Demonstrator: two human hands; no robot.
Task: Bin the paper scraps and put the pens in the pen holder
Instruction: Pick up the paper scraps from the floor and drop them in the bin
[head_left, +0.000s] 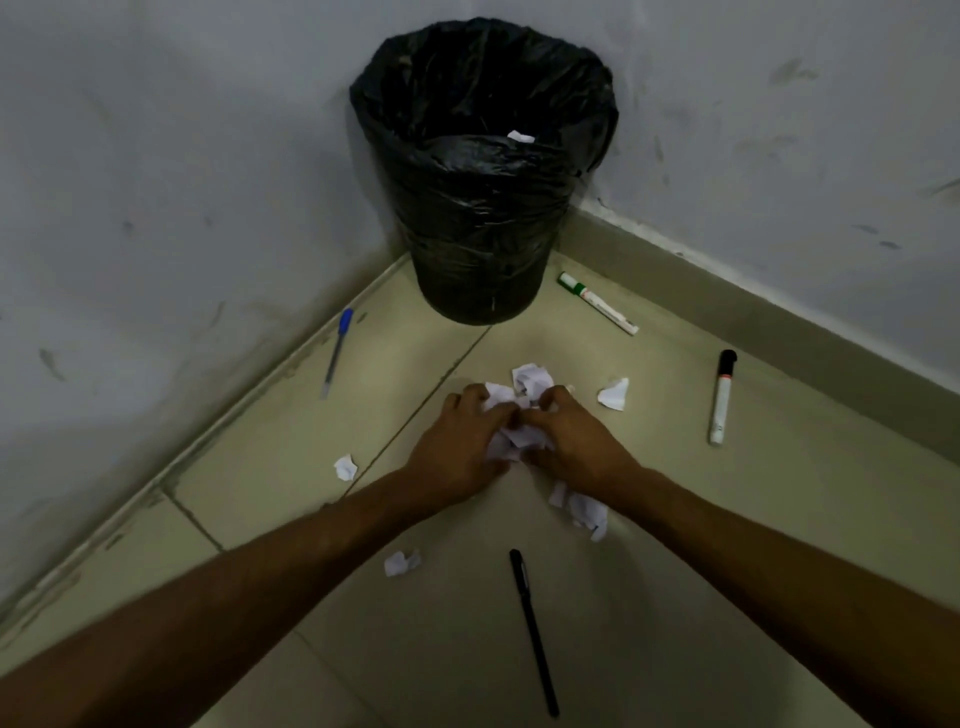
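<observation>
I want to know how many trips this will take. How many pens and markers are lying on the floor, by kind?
Thin pens: 2, blue-capped pen and black pen
Thick markers: 2, green-capped marker and black-capped marker
Total: 4

We see a tiled floor (675, 545) in a corner. On it stand a bin (483, 249) and lie a blue pen (336, 353), a green marker (597, 303), a black-capped marker (721, 397), a black pen (534, 631) and paper scraps (614, 394).
</observation>
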